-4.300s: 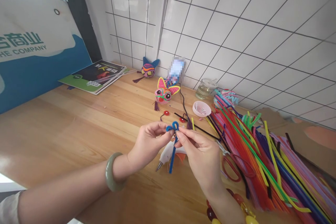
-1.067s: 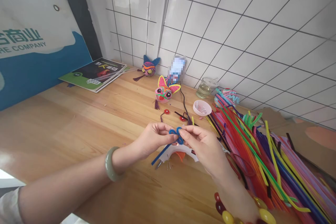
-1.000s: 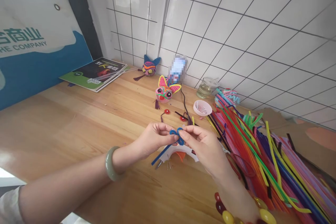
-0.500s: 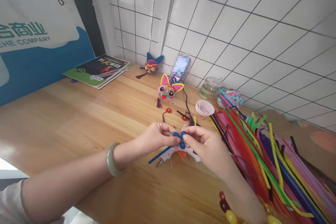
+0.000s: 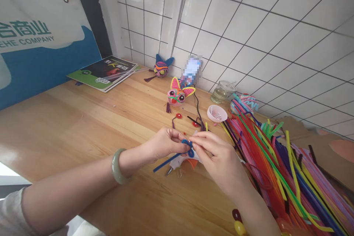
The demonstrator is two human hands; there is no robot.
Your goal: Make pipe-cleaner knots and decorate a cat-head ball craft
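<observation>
Between my two hands is a blue pipe cleaner (image 5: 167, 162), bent into small loops at one end, its straight tail pointing down to the left. My left hand (image 5: 163, 143) is closed in a pinch on the looped part. From the other side my right hand (image 5: 214, 151) pinches the loops with thumb and forefinger. Below the hands lies a white paper piece (image 5: 177, 161) with an orange patch (image 5: 193, 162), partly hidden by my fingers. A pen tip (image 5: 168, 171) pokes out beside it.
Many coloured pipe cleaners (image 5: 276, 166) spread across the right side. Behind stand a pink bowl (image 5: 217, 113) of small beads, a glass jar (image 5: 222, 92), a pink cat-like head (image 5: 176, 97), a blue-eared one (image 5: 160, 69) and a lit phone (image 5: 191, 70). Booklets (image 5: 106, 73) lie at back left.
My right hand's fingers have shifted on the loops, stretching out more and uncovering less of the right loop. The pipe cleaner's tail has moved slightly left. The left hand keeps its pinch.
</observation>
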